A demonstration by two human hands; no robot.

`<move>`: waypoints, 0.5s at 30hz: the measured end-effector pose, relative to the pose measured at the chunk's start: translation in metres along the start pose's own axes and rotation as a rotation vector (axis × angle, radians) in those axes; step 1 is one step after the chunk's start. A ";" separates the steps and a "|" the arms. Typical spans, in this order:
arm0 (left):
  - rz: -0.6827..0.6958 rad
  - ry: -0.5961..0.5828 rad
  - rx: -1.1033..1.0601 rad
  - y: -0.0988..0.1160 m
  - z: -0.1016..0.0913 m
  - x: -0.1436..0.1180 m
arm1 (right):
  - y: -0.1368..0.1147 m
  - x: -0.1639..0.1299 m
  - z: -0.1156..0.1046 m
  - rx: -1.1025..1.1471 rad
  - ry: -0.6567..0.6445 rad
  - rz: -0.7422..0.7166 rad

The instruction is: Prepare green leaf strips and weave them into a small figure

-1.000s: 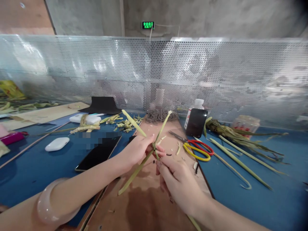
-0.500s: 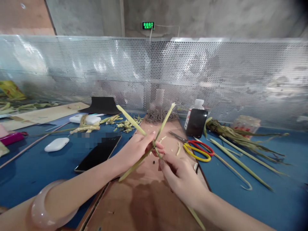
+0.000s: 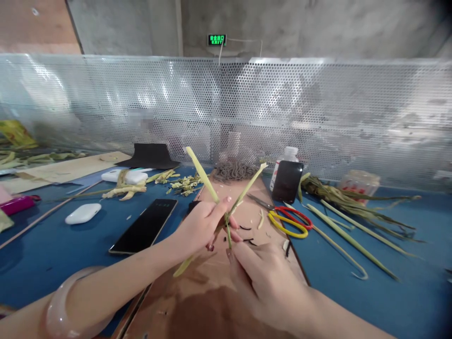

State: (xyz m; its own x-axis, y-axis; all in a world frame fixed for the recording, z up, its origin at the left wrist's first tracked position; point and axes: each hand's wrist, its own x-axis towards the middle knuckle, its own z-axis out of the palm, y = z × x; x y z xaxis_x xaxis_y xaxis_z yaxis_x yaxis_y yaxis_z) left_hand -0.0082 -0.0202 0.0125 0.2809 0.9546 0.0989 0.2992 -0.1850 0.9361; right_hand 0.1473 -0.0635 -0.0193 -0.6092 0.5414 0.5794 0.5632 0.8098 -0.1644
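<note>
Two crossed stems [image 3: 215, 197] are pinched at their crossing by the left hand [image 3: 199, 226] and right hand [image 3: 261, 278], just left of the scissors [image 3: 287, 219]; a loosened pinch could let the cross slip apart.

Two pale green leaf strips [image 3: 211, 187] crossed, pinched mid-air over board

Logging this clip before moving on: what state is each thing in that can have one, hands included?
left hand: shut on the crossed strips, where they cross
right hand: fingers curled at the strips' lower part; grip unclear
crossed strips: held up in an X above the brown board
scissors: lying flat, untouched
phone: flat, screen dark
bottle: upright, capped
loose strips: lying flat on the blue table
</note>
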 end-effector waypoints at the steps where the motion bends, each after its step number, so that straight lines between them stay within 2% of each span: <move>1: 0.002 -0.002 0.002 0.000 0.001 0.000 | 0.000 -0.001 0.000 -0.003 0.006 -0.005; 9: 0.032 -0.051 0.044 0.000 -0.008 0.003 | 0.004 -0.002 0.006 0.099 0.073 0.118; 12: 0.042 -0.103 0.000 0.002 -0.009 -0.001 | 0.009 0.002 -0.001 0.104 0.226 0.114; 15: 0.078 -0.138 -0.018 0.003 -0.006 -0.006 | 0.015 0.008 -0.007 -0.009 0.392 0.058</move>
State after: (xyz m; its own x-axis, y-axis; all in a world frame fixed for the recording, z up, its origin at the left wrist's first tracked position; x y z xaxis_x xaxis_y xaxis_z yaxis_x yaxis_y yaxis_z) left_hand -0.0146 -0.0250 0.0168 0.4256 0.8961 0.1257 0.2551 -0.2521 0.9335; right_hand 0.1548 -0.0491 -0.0117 -0.3177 0.4575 0.8305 0.5964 0.7773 -0.2000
